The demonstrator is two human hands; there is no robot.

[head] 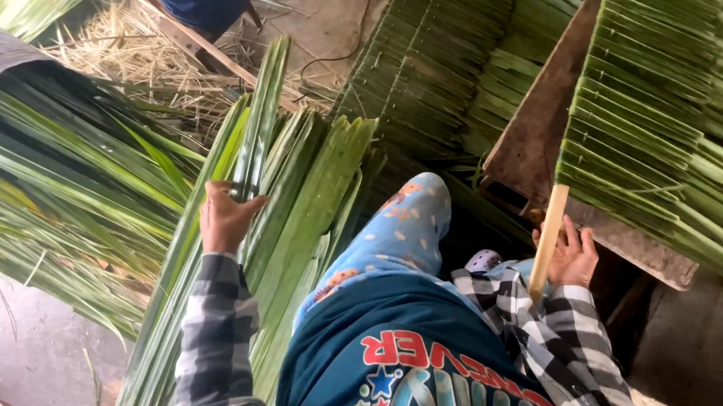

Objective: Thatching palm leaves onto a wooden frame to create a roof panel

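At ten o'clock, the left hand [225, 218] pinches a long, ribbed green palm leaf [261, 125], fingers closed round its edge. At four o'clock, the right hand [570, 254] curls around a smooth pale wooden stick [548, 238] beside the stitched leaf panel [659, 97].

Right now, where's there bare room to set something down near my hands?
Bare floor lies left of the long leaves the left hand grips. The wooden board above the right hand is bare. Elsewhere leaves crowd everything.

Green palm leaves [310, 198], black-and-white checked sleeves [217, 323], pale yellow stick [548, 241].
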